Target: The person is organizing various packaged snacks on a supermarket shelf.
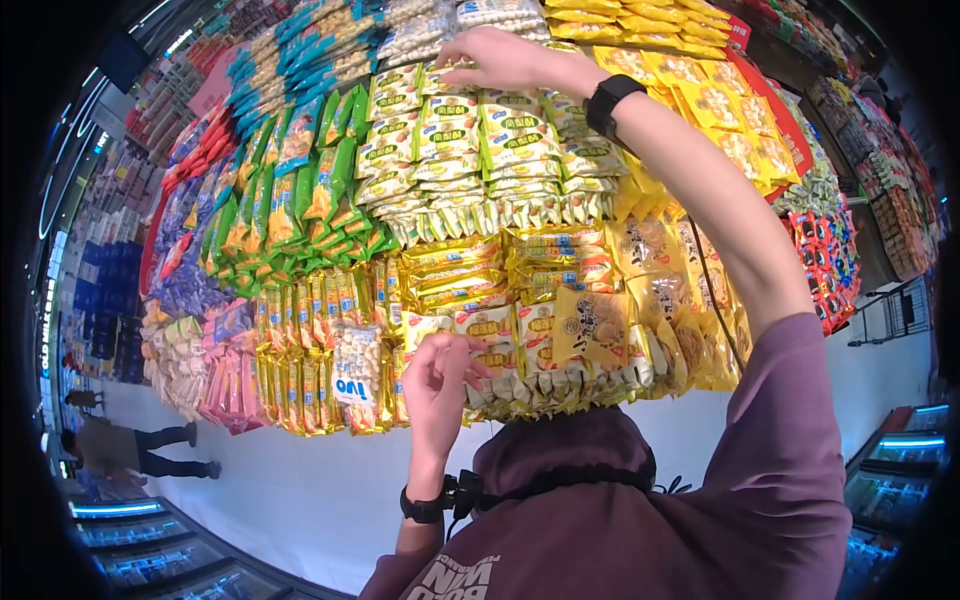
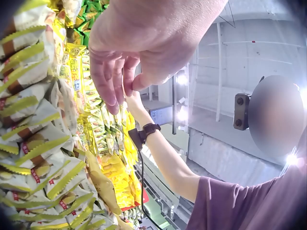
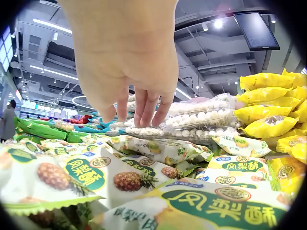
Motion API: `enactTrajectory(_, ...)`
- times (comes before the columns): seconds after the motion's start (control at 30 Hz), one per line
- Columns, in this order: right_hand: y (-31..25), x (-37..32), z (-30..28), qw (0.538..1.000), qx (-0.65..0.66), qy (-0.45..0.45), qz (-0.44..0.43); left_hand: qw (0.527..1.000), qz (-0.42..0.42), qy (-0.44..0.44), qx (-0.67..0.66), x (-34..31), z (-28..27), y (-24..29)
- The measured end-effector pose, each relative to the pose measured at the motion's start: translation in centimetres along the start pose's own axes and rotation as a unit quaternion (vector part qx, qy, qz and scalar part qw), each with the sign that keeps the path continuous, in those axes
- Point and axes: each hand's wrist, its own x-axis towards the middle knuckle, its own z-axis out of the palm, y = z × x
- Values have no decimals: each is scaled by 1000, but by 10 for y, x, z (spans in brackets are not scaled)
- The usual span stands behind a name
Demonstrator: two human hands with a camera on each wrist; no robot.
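My right hand (image 1: 490, 60) reaches over the far part of the snack display, above white-and-green pineapple cake packets (image 1: 515, 130). In the right wrist view this hand (image 3: 127, 62) points its fingers (image 3: 144, 108) down, in front of clear packs of white round snacks (image 3: 201, 117); nothing shows in its grasp. Close to the near edge, my left hand (image 1: 437, 375) hovers by small cream-and-yellow packets (image 1: 485, 335). Its fingers (image 2: 110, 79) hang loosely bent with nothing between them in the left wrist view. A white-labelled pack (image 1: 357, 365) lies just left of it.
Green packets (image 1: 285, 205) and pink packets (image 1: 228, 365) fill the display's left side. Yellow bags (image 1: 720, 100) are heaped at the right. White floor (image 1: 330, 480) runs along the front. Another person (image 1: 130, 445) stands at the far left; freezers (image 1: 150, 550) line the lower left.
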Motion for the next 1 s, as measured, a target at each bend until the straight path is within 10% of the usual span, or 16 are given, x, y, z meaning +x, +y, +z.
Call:
enactTrajectory(0.57, -89, -94, -60, 988, 21, -145, 45, 999, 0, -41, 7, -4, 4, 1)
enactTrajectory(0.8, -129, -131, -72, 1000, -18, 21, -4, 1000, 3, -26, 2, -7, -1, -5)
enactTrajectory(1.0, -178, -212, -74, 971, 80, -209, 85, 1000, -9, -25, -8, -11, -7, -12)
